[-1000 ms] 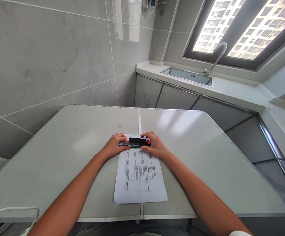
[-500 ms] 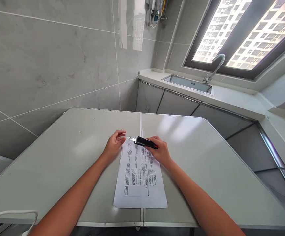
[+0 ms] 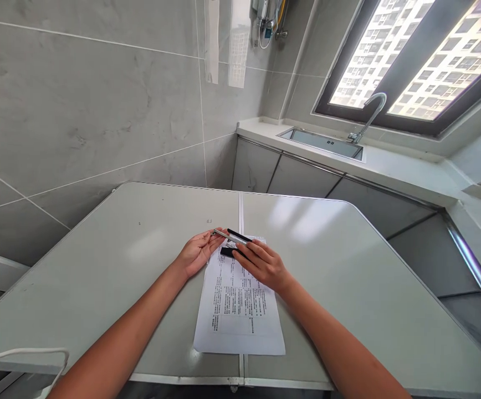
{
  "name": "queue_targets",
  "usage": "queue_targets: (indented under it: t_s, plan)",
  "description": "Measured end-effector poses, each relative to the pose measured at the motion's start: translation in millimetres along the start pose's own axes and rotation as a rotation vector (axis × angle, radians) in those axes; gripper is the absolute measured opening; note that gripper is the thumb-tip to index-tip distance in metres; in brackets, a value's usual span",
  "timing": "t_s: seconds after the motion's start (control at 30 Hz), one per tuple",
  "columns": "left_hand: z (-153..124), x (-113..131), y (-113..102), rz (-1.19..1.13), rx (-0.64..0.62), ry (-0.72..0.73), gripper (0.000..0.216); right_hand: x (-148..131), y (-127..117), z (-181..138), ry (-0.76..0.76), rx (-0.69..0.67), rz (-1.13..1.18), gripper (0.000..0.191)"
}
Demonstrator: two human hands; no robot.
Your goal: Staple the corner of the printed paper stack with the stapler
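while both hands meet just above the centre of the frame, the stapler (image 3: 233,240) sits between them, raised a little over the top edge of the printed sheet (image 3: 239,313). it is swung open, so that a thin metal rail points left between a black arm above and a black piece below. the right hand (image 3: 262,264) is clenched around the stapler's right half, fingers laid over the lower black piece. the left hand (image 3: 197,252) lies palm up with its fingertips at the rail's left tip; whether they pinch that tip or only steady it i cannot tell, since the view there is small. the sheet lies flat on the grey table (image 3: 99,277), covering the seam that runs down the table's middle, with its lower edge near the bottom centre of the frame. a white cable (image 3: 24,353) loops in the lower left corner. in the upper right, a sink (image 3: 322,142) with a curved tap (image 3: 371,111) sits under a window (image 3: 415,52), and grey tiles (image 3: 78,111) fill the upper left.
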State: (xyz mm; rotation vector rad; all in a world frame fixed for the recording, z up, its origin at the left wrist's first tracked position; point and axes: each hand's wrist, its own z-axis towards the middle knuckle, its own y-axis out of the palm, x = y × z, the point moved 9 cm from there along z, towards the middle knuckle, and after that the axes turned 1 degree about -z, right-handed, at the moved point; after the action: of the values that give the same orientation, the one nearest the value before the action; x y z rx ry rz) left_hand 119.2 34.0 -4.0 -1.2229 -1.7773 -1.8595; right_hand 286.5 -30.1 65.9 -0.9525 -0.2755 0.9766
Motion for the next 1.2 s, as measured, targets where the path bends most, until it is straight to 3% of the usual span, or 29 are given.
queue_targets:
  t_s: [0.13, 0.23, 0.3, 0.37, 0.5, 0.63, 0.73, 0.8, 0.9, 0.97, 1.03, 1.2]
  plan:
    - [1.0, 6.1, -7.0, 0.052, 0.065, 0.050, 0.029, 10.4, -9.2, -3.8, 0.092, 0.143, 0.005, 0.041]
    - [-0.6, 19.4, -25.6, 0.218, 0.235, 0.179, 0.023, 33.1, -18.4, -10.5, 0.353, 0.319, 0.105, 0.039]
    - [-6.4, 34.5, -33.2, 0.407, 0.348, 0.309, 0.027, 48.6, -11.7, -14.6, 0.539, 0.317, 0.246, 0.034]
    - [-14.2, 48.6, -30.5, 0.602, 0.409, 0.431, 0.032, 56.8, 3.3, -15.6, 0.650, 0.226, 0.411, 0.032]
    - [-25.5, 56.8, -7.6, 0.818, 0.369, 0.530, 0.032, 59.6, 26.1, -15.7, 0.700, 0.089, 0.596, 0.032]
    - [-33.1, 48.6, 23.7, 1.004, 0.186, 0.573, 0.035, 62.0, 34.2, -16.5, 0.695, 0.065, 0.565, 0.031]
    - [-37.1, 33.1, 44.5, 1.160, -0.035, 0.600, 0.039, 57.4, 24.4, -13.1, 0.620, 0.120, 0.436, 0.038]
    - [-38.8, 21.5, 52.1, 1.282, -0.144, 0.603, 0.040, 44.2, 7.9, -7.5, 0.479, 0.214, 0.308, 0.044]
    - [-42.5, 14.1, 58.2, 1.423, -0.198, 0.671, 0.032, 5.4, -11.8, 0.1, 0.125, 0.311, 0.176, 0.043]
    - [-46.4, 13.9, 62.0, 1.442, -0.219, 0.737, 0.022, -22.7, -12.8, 0.5, -0.126, 0.288, 0.129, 0.042]
    - [-48.7, 13.3, 63.7, 1.423, -0.245, 0.758, 0.015, -39.9, -8.8, -1.7, -0.280, 0.249, 0.082, 0.042]
    - [-48.4, 6.6, 65.3, 1.395, -0.302, 0.701, 0.006, -36.9, -9.8, -3.3, -0.265, 0.265, 0.076, 0.043]
